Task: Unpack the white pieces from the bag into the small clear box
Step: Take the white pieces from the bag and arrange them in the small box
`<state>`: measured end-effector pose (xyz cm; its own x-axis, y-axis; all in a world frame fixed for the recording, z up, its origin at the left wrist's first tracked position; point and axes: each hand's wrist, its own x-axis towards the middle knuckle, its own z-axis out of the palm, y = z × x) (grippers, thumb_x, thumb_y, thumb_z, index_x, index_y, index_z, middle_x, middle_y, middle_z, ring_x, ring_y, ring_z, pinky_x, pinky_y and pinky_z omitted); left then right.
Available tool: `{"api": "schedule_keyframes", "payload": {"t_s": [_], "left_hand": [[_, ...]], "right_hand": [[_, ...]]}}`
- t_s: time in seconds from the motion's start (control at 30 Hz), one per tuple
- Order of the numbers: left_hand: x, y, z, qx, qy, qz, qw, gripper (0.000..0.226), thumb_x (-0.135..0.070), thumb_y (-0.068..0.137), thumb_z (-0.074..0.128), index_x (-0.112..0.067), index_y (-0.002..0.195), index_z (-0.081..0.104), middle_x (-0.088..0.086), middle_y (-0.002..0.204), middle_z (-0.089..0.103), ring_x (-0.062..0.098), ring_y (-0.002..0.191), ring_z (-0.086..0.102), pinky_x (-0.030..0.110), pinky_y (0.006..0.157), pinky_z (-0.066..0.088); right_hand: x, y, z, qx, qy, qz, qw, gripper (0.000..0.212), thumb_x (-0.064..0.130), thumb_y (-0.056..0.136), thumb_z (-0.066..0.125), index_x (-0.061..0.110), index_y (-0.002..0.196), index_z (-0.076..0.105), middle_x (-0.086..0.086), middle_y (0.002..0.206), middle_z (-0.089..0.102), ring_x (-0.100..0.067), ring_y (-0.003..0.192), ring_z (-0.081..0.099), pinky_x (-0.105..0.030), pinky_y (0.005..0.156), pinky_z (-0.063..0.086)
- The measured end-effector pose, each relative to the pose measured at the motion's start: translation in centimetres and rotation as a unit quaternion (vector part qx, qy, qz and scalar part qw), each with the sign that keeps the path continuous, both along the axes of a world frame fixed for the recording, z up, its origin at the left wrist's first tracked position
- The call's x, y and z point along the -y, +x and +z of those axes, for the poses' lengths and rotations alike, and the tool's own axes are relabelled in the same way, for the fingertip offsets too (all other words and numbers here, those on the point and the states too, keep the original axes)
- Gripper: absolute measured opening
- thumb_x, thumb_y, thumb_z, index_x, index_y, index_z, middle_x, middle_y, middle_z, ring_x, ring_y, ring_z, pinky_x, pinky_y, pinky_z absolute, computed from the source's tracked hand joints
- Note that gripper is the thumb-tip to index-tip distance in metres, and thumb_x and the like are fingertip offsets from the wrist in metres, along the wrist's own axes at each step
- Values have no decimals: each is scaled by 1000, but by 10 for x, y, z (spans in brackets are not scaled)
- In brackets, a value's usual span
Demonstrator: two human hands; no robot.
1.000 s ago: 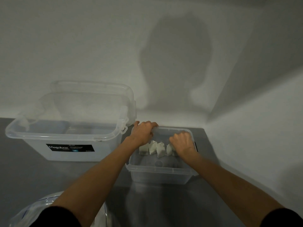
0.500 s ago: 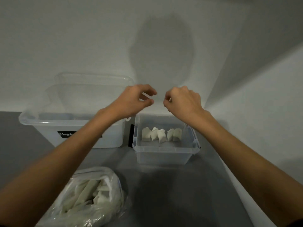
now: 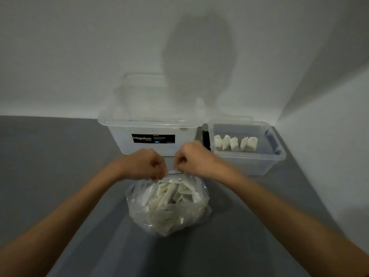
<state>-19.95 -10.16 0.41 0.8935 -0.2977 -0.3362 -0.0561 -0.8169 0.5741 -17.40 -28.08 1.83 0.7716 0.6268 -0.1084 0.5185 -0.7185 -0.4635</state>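
Note:
A clear plastic bag (image 3: 169, 212) full of white pieces (image 3: 171, 194) sits on the grey table in front of me. My left hand (image 3: 145, 163) pinches the bag's far rim on the left, and my right hand (image 3: 194, 158) pinches the same rim on the right, the two hands close together. The small clear box (image 3: 259, 162) stands at the back right against the wall, with several white pieces (image 3: 235, 143) lined up in a row inside it.
A large clear Megabox tub (image 3: 151, 136) stands at the back centre, left of the small box. White walls close off the back and the right side. The grey table (image 3: 50, 166) stretches to the left.
Both hands left the small box, rose, then came down and back to the bag, where they now pinch its rim. The view swung left and down toward the bag.

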Motion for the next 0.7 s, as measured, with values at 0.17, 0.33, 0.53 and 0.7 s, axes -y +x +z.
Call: {"api": "schedule_keyframes", "payload": {"t_s": [0.17, 0.33, 0.53, 0.7], "left_hand": [[-19, -11, -47, -16, 33, -16, 999, 18, -6, 86, 56, -14, 93, 71, -2, 84, 72, 7, 70, 70, 20, 68, 53], [-31, -19, -61, 28, -25, 13, 999, 15, -7, 85, 61, -14, 95, 70, -3, 79, 72, 6, 66, 69, 15, 61, 51], [-38, -27, -54, 45, -186, 77, 978, 15, -8, 89, 63, -16, 100, 68, 0, 86, 72, 5, 72, 67, 17, 61, 53], [-32, -31, -40, 77, -330, 89, 937, 40, 5, 91, 54, -20, 122, 60, 6, 110, 67, 21, 91, 68, 31, 80, 56]], "right_hand": [[-23, -24, -62, 12, -113, 57, 992, 28, 4, 87, 56, 17, 109, 69, -5, 94, 65, -23, 88, 65, -27, 68, 43], [-25, -36, -86, 140, -138, 53, 979, 20, 15, 89, 53, 13, 102, 69, -9, 104, 62, -27, 92, 61, -32, 64, 38], [-11, -31, -64, -52, 147, -179, 971, 14, 21, 84, 70, 22, 71, 67, 6, 66, 61, -2, 59, 54, -14, 57, 41], [-5, -30, -45, -287, 296, -229, 882, 13, 10, 91, 62, 12, 78, 66, -5, 64, 57, -11, 55, 53, -23, 51, 44]]}}
